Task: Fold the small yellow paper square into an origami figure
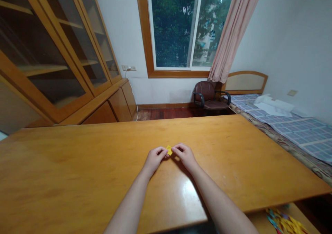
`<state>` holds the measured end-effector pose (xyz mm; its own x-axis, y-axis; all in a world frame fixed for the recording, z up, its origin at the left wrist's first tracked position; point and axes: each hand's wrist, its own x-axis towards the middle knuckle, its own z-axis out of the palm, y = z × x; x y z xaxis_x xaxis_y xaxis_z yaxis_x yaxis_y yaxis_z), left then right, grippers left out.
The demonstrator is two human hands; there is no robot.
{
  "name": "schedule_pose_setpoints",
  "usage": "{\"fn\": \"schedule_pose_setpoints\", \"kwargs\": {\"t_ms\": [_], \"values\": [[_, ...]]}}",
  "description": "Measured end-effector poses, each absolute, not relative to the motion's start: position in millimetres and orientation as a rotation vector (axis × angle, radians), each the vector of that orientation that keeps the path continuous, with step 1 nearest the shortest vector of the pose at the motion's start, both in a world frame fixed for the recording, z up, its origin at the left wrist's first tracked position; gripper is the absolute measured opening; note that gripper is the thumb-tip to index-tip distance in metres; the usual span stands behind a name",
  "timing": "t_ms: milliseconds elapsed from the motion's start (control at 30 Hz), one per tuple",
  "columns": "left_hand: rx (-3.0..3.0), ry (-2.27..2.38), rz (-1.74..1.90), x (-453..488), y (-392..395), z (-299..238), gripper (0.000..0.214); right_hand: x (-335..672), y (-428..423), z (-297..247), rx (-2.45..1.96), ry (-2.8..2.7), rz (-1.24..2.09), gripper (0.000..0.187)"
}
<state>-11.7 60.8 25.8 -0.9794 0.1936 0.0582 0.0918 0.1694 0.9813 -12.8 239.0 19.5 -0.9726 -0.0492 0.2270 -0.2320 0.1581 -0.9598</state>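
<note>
The left hand (155, 158) and the right hand (185, 156) both pinch one small yellow paper (169, 150), fingertips squeezed tight on it, at the middle of the big wooden surface (77, 164). Past the far edge of the surface are a dark chair (210, 97) and a window (181, 26) with a pink curtain (230, 33). Left of the surface is a glass-door cabinet (52, 54), right of it a bed (298, 130), and under its near right corner lie coloured paper bits (282, 222).

Wooden table (77, 164), window (178, 26), chair (210, 97), bed (298, 130), perhaps dusk

Left hand (155, 158), right hand (184, 155) on yellow paper (169, 150)
</note>
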Motion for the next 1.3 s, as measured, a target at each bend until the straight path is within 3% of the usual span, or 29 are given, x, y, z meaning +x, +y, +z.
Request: {"fn": "schedule_pose_setpoints", "kwargs": {"t_ms": [1300], "values": [[0.178,2.335,2.109,-18.8,58.3,11.1,0.035,-15.0,239.2,14.1,0.285,-2.301,1.838,0.025]]}}
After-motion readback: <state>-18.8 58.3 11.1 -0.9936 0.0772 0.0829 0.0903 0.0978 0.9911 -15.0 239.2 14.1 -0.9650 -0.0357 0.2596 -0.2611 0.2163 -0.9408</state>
